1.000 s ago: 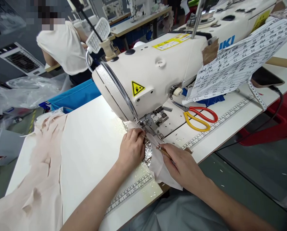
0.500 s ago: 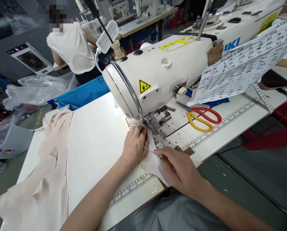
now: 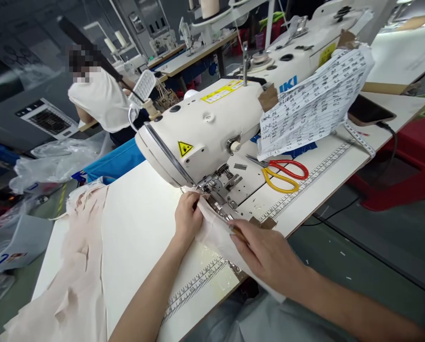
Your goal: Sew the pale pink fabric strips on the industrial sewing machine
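Observation:
A strip of pale pink fabric [image 3: 215, 232] runs from under the presser foot of the white sewing machine [image 3: 194, 128] towards me and hangs over the table's front edge. My left hand [image 3: 188, 217] is closed on the fabric's left side, close to the needle area, with its fingertips partly hidden. Over the fabric's right side lies my right hand [image 3: 269, 251], fingers curled round a slim tool with a brownish handle [image 3: 240, 232]. The palm hides most of that tool, so its exact kind does not show.
Red-and-yellow-handled scissors [image 3: 281, 175] lie right of the needle area. A handwritten sheet [image 3: 315, 102] leans on the machine near a phone [image 3: 371, 110]. Pale fabric pieces [image 3: 73, 266] drape over the left table edge. A person in white [image 3: 100, 99] sits beyond.
The view has swung right. My left hand has drawn slightly back from the needle, and more fabric shows between the hands, its edge laid out straighter towards me.

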The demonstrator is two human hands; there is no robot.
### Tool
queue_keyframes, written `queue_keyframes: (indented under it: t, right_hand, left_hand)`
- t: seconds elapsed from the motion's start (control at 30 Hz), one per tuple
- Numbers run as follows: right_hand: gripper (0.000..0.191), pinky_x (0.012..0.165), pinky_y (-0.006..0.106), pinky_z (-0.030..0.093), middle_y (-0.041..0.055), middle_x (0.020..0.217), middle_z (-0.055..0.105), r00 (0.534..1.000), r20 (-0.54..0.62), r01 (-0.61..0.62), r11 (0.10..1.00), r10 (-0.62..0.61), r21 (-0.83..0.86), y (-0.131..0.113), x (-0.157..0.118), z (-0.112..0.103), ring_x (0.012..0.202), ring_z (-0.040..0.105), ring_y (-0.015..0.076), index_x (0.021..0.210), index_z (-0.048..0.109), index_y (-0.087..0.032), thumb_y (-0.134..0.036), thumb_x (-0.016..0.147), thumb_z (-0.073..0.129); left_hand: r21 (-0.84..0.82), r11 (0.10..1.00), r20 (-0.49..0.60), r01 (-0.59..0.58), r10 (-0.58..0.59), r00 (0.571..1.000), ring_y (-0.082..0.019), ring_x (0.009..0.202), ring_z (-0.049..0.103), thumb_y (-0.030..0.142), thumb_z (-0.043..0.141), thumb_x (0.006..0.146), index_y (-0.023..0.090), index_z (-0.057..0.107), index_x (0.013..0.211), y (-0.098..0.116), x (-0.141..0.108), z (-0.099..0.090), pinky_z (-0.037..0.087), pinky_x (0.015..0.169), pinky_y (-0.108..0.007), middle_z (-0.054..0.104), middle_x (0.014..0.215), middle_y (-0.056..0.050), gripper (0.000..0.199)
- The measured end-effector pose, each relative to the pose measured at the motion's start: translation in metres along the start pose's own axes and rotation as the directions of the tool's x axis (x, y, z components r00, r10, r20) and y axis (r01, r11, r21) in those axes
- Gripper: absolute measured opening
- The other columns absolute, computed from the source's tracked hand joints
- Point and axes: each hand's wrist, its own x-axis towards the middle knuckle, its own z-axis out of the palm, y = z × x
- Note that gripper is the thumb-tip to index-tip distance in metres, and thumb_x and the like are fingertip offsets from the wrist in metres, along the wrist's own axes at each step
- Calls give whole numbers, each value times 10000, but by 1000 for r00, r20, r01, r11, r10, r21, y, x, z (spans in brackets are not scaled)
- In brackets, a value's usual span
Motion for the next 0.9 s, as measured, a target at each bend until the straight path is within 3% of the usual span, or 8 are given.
queue_keyframes:
  t: [0.1, 0.2, 0.7, 0.9]
  right_hand:
    - [260, 522, 279, 432, 79, 892, 754, 997, 18, -67, 981, 72, -180, 19, 8, 2, 674, 710, 206, 1182, 545, -129, -216, 992, 391]
    - [265, 520, 275, 424, 88, 932, 754, 997, 32, -56, 965, 67, -256, 27, 19, 9, 744, 718, 208, 1178, 581, -137, -192, 982, 410]
    - [324, 520, 271, 454, 123, 948, 747, 998, 50, -35, 972, 47, -232, 28, 34, 16, 764, 710, 209, 1181, 610, -108, -196, 1006, 351]
    - [281, 498, 280, 409, 103, 929, 739, 996, 78, -25, 964, 47, -266, 27, 35, 17, 779, 712, 203, 1169, 600, -123, -186, 1004, 382]
  left_hand:
    - [-202, 977, 24, 73, -70, 997, -200, 890, 618, 193, 507, 782, 213, 671, 782, -4, 0, -1, 498, 804, -337, 659, 900, -30, 165]
    - [-258, 959, 44, 119, -112, 993, -201, 880, 620, 237, 502, 763, 219, 672, 758, -3, 2, -3, 496, 802, -336, 661, 890, -30, 171]
    - [-250, 961, 59, 114, -103, 993, -198, 891, 611, 249, 510, 779, 224, 680, 785, -3, 4, -4, 481, 808, -327, 646, 866, -22, 172]
    - [-162, 986, 36, 42, -37, 999, -201, 882, 600, 250, 509, 791, 227, 666, 801, -3, 4, -2, 479, 784, -339, 653, 870, -29, 159]
